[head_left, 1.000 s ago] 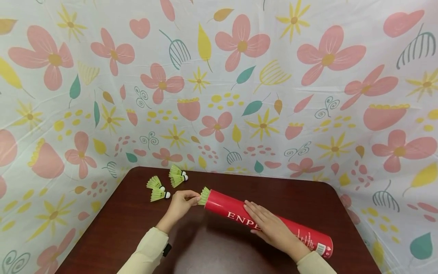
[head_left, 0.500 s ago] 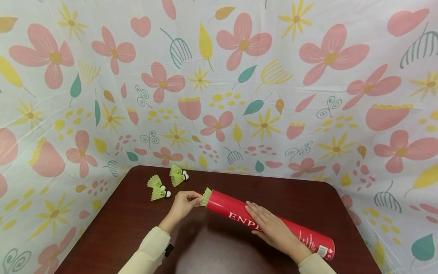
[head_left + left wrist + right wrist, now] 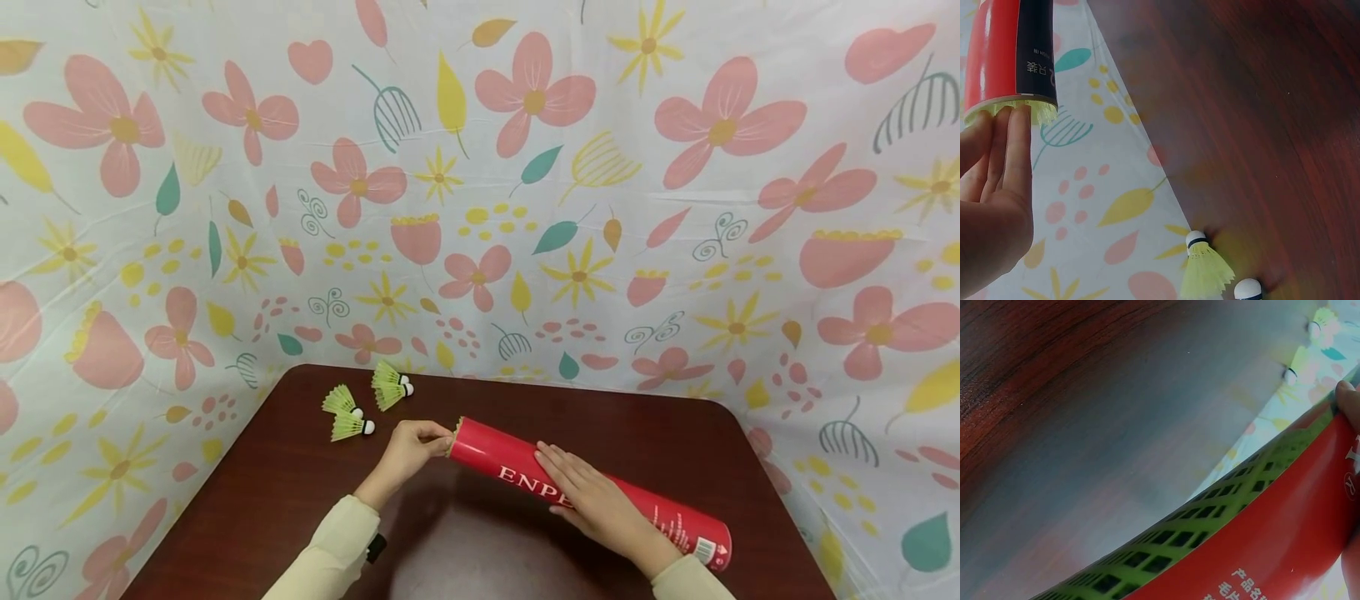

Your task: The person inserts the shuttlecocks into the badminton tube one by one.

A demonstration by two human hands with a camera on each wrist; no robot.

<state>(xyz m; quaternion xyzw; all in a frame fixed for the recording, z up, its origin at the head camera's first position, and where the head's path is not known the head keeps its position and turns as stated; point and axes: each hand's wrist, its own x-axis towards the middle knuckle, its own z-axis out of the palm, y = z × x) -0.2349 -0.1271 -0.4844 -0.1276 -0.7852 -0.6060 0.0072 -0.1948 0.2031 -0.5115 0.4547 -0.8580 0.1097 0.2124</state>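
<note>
A red shuttlecock tube (image 3: 502, 451) printed with white letters lies slanted in the head view, its mouth towards the left. My left hand (image 3: 408, 454) is at that mouth, thumb and fingertips together on the feather edge of a yellow-green shuttlecock (image 3: 1043, 112). Most of this shuttlecock is hidden inside the tube. Across the tube's middle lies my right hand (image 3: 600, 508), holding it with the fingers over the top and the thumb on the near side. The right wrist view shows the tube's red side and a green band with dark squares.
Several loose yellow-green shuttlecocks with white heads, including a nearer one (image 3: 347, 427) and a farther one (image 3: 392, 395), lie at the back left of the dark brown table (image 3: 247, 500). A flower-patterned cloth (image 3: 480, 183) hangs behind the table's back edge.
The shuttlecock at the mouth has gone deeper into the tube, so only its feather edge shows. My left hand has moved slightly right with it. The right hand and tube stay nearly still.
</note>
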